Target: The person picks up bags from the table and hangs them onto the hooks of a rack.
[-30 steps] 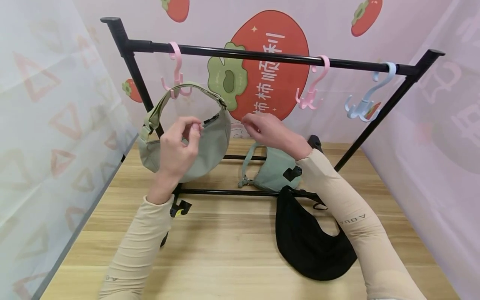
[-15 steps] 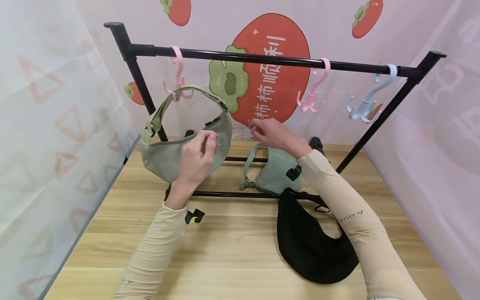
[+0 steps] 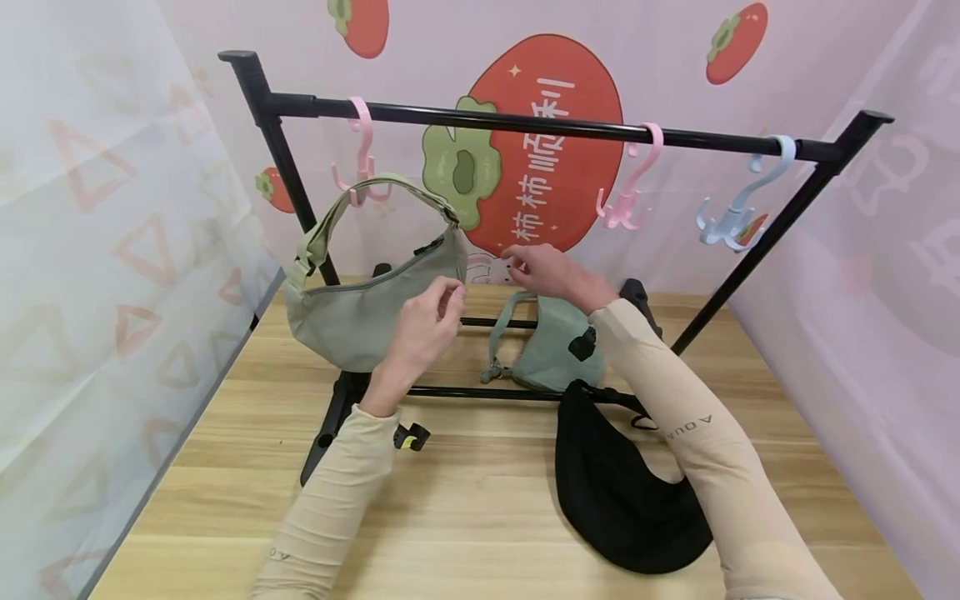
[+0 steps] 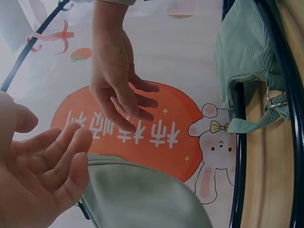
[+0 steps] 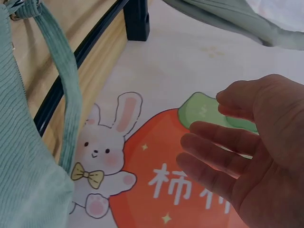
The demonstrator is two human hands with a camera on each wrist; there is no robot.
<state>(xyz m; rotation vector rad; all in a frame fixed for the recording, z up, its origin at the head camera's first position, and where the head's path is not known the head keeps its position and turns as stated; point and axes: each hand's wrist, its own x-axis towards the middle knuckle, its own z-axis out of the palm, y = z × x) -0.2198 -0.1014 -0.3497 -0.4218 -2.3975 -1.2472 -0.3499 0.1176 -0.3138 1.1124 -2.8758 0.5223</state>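
Note:
A grey-green shoulder bag hangs by its strap from a pink hook at the left of the black rack bar. In front of its lower right side is my left hand, which holds nothing; its fingers are loosely bent in the left wrist view. My right hand hovers to the right, also with nothing in it, fingers relaxed and apart. Below it, a teal corduroy bag lies by the rack's lower bars. A black bag lies nearer, partly hidden by the right sleeve.
Another pink hook and a light blue hook hang bare on the right part of the bar. The rack stands on a wooden table, with printed curtains behind and at both sides.
My left hand has moved right and down across the front of the grey-green bag. My right hand has shifted only slightly. The bag stays hanging on its hook.

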